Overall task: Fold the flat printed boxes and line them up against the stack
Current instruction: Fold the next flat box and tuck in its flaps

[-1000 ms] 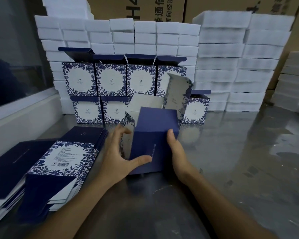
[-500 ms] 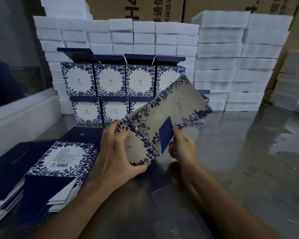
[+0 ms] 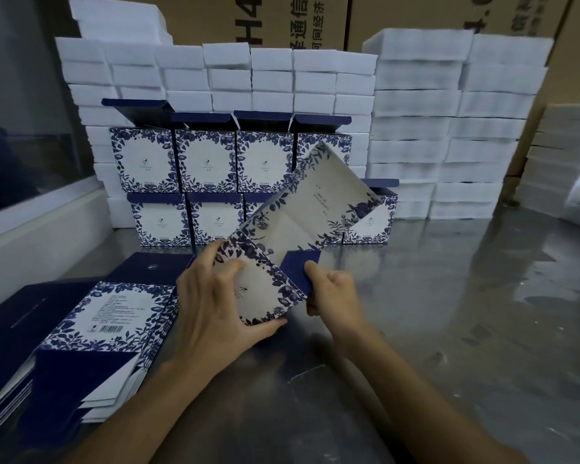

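Box (image 3: 302, 236) gripped by left hand (image 3: 211, 306) — right hand (image 3: 332, 296) pinches flap; bare table (image 3: 482, 296) rightward.

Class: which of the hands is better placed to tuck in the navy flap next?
Right hand: it already pinches the navy flap, while the left hand grips the blue-and-white floral cardboard box.

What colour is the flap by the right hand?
Dark navy blue flap, seen in the head view.

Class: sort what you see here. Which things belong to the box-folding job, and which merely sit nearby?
Part of the job:
half-folded box, held by left hand and right hand
pile of flat boxes
folded boxes
white foam stack

Just nearby:
brown cartons
metal table
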`<state>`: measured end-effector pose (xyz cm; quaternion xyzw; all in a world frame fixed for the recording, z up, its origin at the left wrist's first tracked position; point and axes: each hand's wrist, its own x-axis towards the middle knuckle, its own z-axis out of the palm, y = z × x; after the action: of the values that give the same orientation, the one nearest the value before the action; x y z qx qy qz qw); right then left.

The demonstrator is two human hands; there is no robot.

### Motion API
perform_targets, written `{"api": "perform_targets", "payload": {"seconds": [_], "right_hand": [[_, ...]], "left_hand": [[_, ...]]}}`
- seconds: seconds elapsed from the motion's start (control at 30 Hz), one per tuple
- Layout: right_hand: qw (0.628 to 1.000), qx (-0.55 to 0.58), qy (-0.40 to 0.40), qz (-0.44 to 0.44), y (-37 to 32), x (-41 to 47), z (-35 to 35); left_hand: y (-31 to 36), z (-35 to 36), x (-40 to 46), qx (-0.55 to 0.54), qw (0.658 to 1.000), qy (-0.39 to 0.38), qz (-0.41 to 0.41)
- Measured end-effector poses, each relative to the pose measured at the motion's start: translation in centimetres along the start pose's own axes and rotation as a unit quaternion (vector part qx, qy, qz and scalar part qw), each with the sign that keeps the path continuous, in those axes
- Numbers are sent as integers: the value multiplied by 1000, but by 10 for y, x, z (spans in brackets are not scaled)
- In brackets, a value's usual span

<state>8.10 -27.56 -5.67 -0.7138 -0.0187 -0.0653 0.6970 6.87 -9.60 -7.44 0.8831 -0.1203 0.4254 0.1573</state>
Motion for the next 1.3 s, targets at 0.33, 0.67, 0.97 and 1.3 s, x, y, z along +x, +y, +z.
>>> {"api": "perform_targets", "payload": {"seconds": [0.33, 0.67, 0.97, 1.3], "right_hand": [[995, 87, -42, 4, -1, -2, 0], [996, 69, 5, 47, 2, 7, 0], [998, 34, -5, 51, -17, 6, -9], [984, 72, 137, -87, -12, 10, -19]], "left_hand": [[-2, 1, 0, -16, 1000, -11, -19], [-1, -4, -7, -200, 976, -55, -70], [25, -16, -8, -268, 960, -86, -8], [19, -3, -6, -304, 952, -36, -4]]}}
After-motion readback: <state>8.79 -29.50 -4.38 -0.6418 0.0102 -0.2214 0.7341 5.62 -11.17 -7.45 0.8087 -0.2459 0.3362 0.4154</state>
